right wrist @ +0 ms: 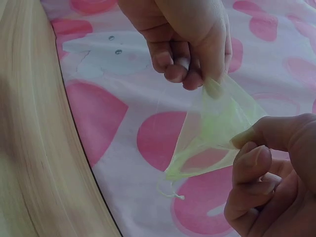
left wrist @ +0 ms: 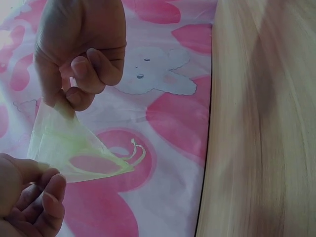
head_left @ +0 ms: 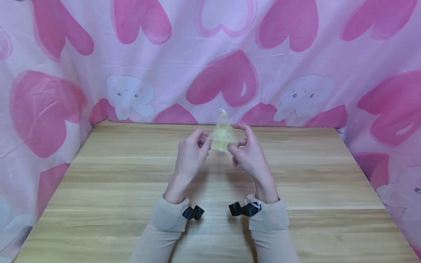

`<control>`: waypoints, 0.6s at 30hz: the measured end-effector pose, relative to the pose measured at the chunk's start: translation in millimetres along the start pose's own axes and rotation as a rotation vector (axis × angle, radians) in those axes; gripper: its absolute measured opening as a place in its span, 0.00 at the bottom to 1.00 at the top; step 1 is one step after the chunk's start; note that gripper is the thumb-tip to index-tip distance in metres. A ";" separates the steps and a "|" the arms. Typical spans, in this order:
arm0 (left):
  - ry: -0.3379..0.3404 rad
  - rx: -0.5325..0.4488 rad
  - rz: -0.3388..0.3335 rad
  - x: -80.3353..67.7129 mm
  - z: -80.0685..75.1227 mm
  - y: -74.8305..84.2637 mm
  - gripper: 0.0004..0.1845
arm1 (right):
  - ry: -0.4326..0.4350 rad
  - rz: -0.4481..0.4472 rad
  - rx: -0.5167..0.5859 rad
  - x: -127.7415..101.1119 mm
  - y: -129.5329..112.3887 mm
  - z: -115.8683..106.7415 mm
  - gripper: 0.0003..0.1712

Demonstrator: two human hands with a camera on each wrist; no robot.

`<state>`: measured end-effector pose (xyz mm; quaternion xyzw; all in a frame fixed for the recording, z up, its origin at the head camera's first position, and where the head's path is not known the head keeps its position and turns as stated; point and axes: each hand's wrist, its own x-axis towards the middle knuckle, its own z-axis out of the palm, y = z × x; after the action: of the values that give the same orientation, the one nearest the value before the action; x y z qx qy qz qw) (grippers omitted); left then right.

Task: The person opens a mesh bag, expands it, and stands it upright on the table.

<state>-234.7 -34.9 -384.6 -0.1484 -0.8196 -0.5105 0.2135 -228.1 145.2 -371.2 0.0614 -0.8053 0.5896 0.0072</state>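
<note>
A sheer, pale yellow-green organza pouch is stretched between both hands above the back part of the table. It makes a triangle whose narrow tip points away from me, and a thin knotted cord hangs at that tip. Its left edge is pinched between thumb and fingers of my left hand. Across from it, my right hand pinches the opposite edge. In the right wrist view, the right thumb presses the fabric against the index finger, while the other fingers curl below.
Beneath the hands lies a light wood-grain table. Pink fabric with hearts and white rabbit figures stands as a backdrop along the back and both sides. Small black cameras are strapped at the cuffs of the beige sleeves.
</note>
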 end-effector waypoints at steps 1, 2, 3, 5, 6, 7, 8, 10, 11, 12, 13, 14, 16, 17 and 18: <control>-0.007 -0.008 0.004 0.0 0.1 -0.1 0.03 | 0.008 -0.008 -0.001 -0.2 -0.4 0.2 0.37; -0.010 -0.011 0.007 0.0 0.1 -0.2 0.03 | 0.016 -0.018 -0.003 -0.2 -0.5 0.4 0.36; -0.011 -0.011 0.013 0.0 0.0 -0.6 0.03 | 0.021 -0.025 -0.002 -0.2 -0.4 0.7 0.35; -0.008 -0.002 0.031 0.1 0.3 -1.2 0.03 | 0.030 -0.037 0.004 0.2 0.3 0.7 0.34; -0.003 0.007 0.041 0.3 0.2 -1.1 0.04 | 0.034 -0.041 0.011 0.5 0.6 0.7 0.34; 0.003 0.019 0.051 0.3 -0.4 -1.4 0.04 | 0.035 -0.045 0.015 0.8 0.8 1.3 0.34; 0.011 0.032 0.060 0.4 -1.0 -1.8 0.04 | 0.035 -0.048 0.019 0.9 0.8 1.9 0.34; 0.020 0.053 0.073 0.8 -2.1 -2.4 0.05 | 0.033 -0.054 0.024 0.9 0.4 2.8 0.34; 0.021 0.056 0.077 1.0 -2.7 -2.5 0.06 | 0.034 -0.059 0.020 0.9 0.2 3.2 0.34; 0.017 0.055 0.080 1.1 -3.3 -2.7 0.06 | 0.035 -0.068 0.019 0.9 0.4 3.6 0.34; 0.008 0.052 0.083 1.4 -3.9 -3.1 0.06 | 0.033 -0.078 0.014 0.9 0.4 3.9 0.33; -0.007 0.043 0.085 1.8 -4.5 -3.4 0.07 | 0.032 -0.089 0.011 0.9 0.6 4.2 0.33; -0.063 -0.002 0.070 2.2 -5.8 -3.7 0.11 | 0.025 -0.131 0.001 1.2 1.2 4.8 0.31; -0.102 -0.036 0.048 2.4 -6.8 -4.2 0.16 | 0.022 -0.157 -0.008 1.3 1.5 5.3 0.31; -0.142 -0.067 0.016 2.6 -7.9 -4.7 0.20 | 0.017 -0.188 -0.018 1.5 1.9 5.7 0.30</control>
<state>-237.5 -43.9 -383.8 -0.1979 -0.8139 -0.5241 0.1541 -229.4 140.2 -374.6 0.1316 -0.8012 0.5795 0.0699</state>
